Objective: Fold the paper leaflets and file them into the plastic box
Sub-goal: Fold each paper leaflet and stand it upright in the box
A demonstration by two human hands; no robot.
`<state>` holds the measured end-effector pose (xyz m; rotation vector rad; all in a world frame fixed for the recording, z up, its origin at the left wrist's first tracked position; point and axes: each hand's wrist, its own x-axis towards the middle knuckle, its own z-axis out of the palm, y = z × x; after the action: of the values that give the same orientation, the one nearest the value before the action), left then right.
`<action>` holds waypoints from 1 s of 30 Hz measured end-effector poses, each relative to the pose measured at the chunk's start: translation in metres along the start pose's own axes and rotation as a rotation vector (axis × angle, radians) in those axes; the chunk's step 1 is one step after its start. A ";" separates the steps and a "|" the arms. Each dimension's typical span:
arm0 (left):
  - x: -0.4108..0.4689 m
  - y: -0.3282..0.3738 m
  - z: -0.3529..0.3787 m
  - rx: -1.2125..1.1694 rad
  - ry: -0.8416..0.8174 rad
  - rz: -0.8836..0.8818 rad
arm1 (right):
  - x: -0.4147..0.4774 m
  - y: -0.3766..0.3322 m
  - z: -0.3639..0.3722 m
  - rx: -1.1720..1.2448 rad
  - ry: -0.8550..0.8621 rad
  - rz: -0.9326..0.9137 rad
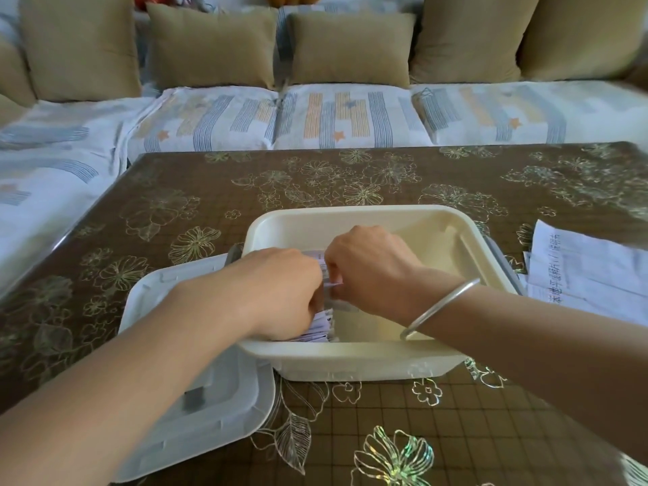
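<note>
Head view: a table under a brown, flower-printed cover (245, 191), seen from above.
Box: a cream rectangular plastic box (368, 215) stands open near the table's near edge, about midway along it.
Leaflets: folded white and lilac paper leaflets (321, 334) stand on edge in a row against the box's left wall.
Left hand: the left hand (280, 292) reaches over the left rim, fingers curled down round the leaflets.
Right hand: the right hand (368, 268) is inside the box, just beside the left. Its bent fingers pinch the top of an upright leaflet, and the fingertips are mostly hidden.
Bangle: a plain silver bangle (438, 306) sits on the right wrist.
Lid: a translucent white plastic lid (196, 398) lies flat at the box's left side, under the left forearm.
Loose sheets: unfolded white printed paper sheets (578, 271) lie at the table's right edge, just right of the box.
Beyond the far edge: a sofa with tan cushions (210, 43).
</note>
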<state>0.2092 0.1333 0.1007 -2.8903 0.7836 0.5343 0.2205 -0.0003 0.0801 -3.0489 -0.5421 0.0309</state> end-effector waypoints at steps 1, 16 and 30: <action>0.001 0.000 0.000 0.004 0.010 -0.005 | 0.000 -0.004 0.000 -0.024 0.008 -0.019; -0.049 -0.026 -0.011 -0.326 0.532 -0.049 | 0.006 0.003 0.001 0.413 -0.093 -0.030; -0.053 0.091 0.016 -0.589 0.864 0.085 | -0.178 0.110 0.017 0.513 0.640 0.444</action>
<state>0.1158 0.0826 0.1047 -3.6487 0.9455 -0.6721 0.0909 -0.1645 0.0598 -2.4084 0.1674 -0.6503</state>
